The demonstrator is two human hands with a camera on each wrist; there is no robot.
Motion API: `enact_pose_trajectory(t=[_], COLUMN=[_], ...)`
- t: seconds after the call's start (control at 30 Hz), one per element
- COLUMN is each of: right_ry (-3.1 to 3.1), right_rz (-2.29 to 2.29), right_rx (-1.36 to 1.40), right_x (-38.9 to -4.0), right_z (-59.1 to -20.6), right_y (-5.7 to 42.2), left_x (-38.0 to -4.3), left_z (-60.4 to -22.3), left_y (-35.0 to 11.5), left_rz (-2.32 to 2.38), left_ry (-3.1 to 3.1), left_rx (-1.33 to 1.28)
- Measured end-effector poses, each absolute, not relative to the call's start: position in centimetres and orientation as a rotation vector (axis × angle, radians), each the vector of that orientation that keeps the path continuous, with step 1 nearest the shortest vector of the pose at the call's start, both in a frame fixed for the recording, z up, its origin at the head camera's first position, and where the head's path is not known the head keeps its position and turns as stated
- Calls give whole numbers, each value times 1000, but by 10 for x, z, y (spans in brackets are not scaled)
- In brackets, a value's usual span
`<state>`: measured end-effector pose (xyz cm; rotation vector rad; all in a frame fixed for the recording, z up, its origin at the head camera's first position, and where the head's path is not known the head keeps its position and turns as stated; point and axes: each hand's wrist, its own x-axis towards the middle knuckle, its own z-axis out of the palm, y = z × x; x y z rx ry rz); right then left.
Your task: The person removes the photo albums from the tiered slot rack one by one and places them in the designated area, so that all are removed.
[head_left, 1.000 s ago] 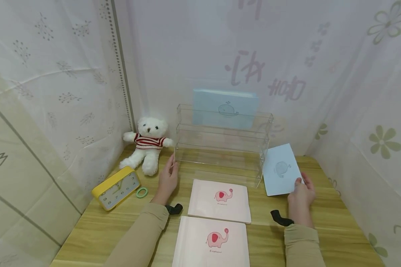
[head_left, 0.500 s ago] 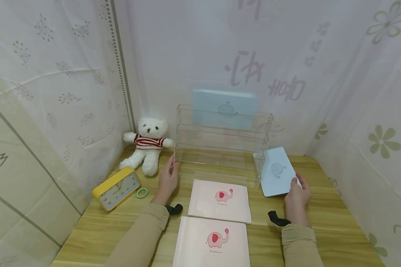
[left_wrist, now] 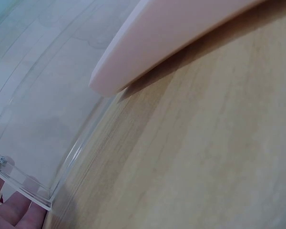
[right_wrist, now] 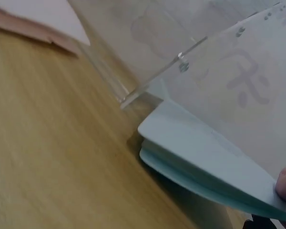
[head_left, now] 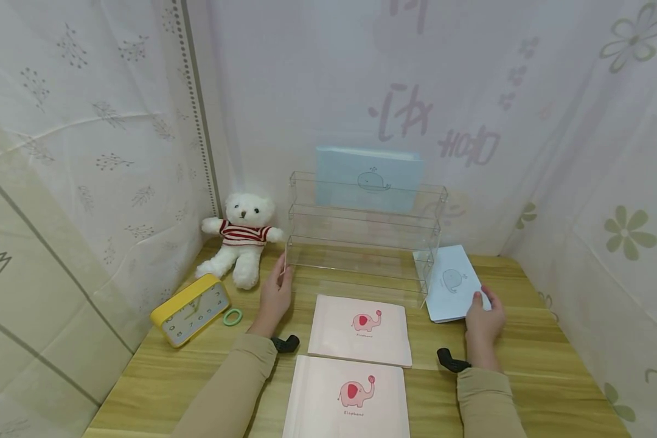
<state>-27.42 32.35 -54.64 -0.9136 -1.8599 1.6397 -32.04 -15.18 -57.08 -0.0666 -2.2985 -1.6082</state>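
Note:
A clear acrylic tiered rack stands at the back of the wooden table. My left hand grips the lower left side panel; in the left wrist view its fingers show at the panel's edge. My right hand pinches a light blue whale notebook by its right edge, thumb on the cover. The notebook's left part shows through the rack's clear right side. In the right wrist view, the notebook is tilted near the rack's corner, its pages slightly parted. Another blue whale notebook stands upright on the top tier.
Two pink elephant notebooks lie in front of the rack, one farther and one nearer. At left are a white teddy bear in a striped shirt, a yellow clock and a green ring. Curtains hang behind.
My right hand has moved a little left with the blue notebook, bringing its left part behind the rack's right side panel. My left hand and the rack have stayed put.

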Motion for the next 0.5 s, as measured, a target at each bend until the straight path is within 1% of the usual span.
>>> enact_pose_trajectory(t=[0.2, 0.5], right_ry=[-2024, -2238], right_rz=[1454, 1210], right_rx=[-784, -683], right_x=[-270, -270], right_z=[-550, -558], right_y=[324, 325], left_x=[-321, -320], left_z=[-573, -571], left_y=[-152, -152], left_rz=[-1605, -1603], left_ry=[-2299, -2293], left_rx=[-76, -58])
